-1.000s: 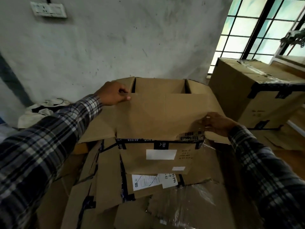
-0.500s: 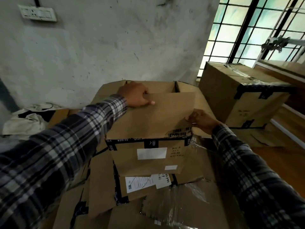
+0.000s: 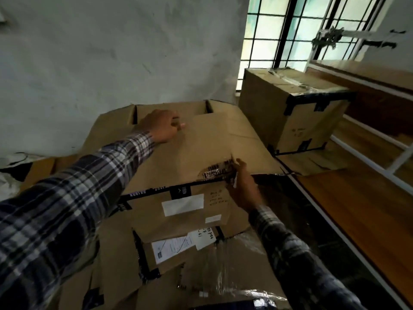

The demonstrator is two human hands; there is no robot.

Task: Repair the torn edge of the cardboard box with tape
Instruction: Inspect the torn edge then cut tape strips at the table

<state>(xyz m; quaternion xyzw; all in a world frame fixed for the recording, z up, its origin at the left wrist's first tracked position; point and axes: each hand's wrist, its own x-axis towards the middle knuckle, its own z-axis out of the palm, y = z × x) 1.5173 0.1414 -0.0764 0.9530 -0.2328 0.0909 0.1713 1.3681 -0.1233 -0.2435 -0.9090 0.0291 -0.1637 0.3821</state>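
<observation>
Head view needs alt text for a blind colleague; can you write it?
Two plaid-sleeved arms press a cardboard box flap flat: the left hand at its far edge, the right hand at the torn, taped near corner.

Looks like a storeroom / packing area in a plain bldg, not a lived-in room. Evidence: bare whitewashed plaster wall, scuffed and stained, no decor. Big sealed carton w/ black tape on edges and clear tape on top, parked under a barred window w/ frosted panes. Foreground is a heap of flattened cardboard sheets w/ shipping labels, black tape strips, crinkled clear plastic film. Open cardboard box on top of the heap. Wooden shelving w/ white frame along the right side. Dim light, daylight from window only.
</observation>
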